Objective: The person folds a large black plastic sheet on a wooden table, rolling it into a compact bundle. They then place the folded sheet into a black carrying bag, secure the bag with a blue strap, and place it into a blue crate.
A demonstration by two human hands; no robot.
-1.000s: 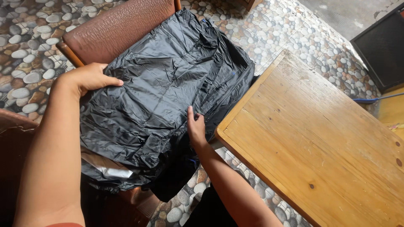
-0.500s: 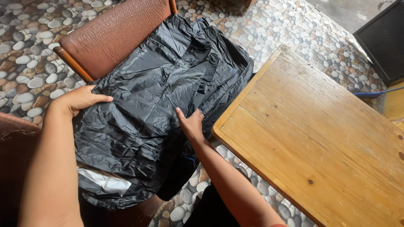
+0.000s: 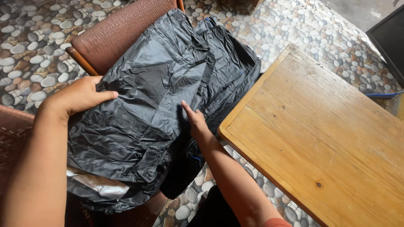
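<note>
Pressing: left hand (image 3: 80, 97) lay flat, open, on black plastic bag (image 3: 160, 101)
Right hand (image 3: 194, 121): open, fingers flat on bag, gripping nothing
Bag: spread over brown chair (image 3: 118, 33), contents hidden

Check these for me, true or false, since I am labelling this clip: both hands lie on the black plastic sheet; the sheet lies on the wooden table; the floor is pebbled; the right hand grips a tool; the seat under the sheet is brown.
1. Both hands lie on the black plastic sheet. True: left hand, right hand.
2. The sheet lies on the wooden table. False: it is draped over the brown seat beside the table.
3. The floor is pebbled. True.
4. The right hand grips a tool. False: it rests flat and empty.
5. The seat is brown. True.
</note>
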